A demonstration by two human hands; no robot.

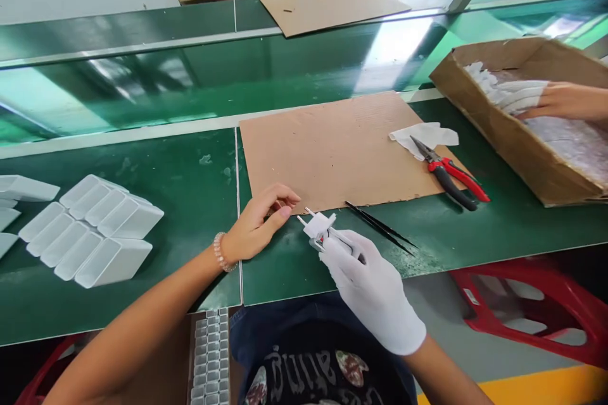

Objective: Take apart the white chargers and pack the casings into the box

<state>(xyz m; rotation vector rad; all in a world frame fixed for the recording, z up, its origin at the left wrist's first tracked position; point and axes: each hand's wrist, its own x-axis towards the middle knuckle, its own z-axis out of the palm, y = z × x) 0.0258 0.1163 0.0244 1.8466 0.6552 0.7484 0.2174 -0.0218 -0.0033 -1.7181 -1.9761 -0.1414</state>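
Note:
My right hand, in a white glove, grips a white two-pin plug. Its two pins point up and to the left, and a small reddish part shows inside the open body behind the plug face. My left hand, bare with a beaded bracelet, rests by the front edge of the brown cardboard sheet. Its fingers are loosely curled, the thumb a little apart, and no object shows in them. Just right of the plug lie black tweezers. Pliers with red and black handles lie partly on a white cloth-like piece.
White open-ended housings stand grouped at the left. A cardboard box sits at the right, with another person's gloved hand inside it. Below the table edge are a tray of small housings and a red stool.

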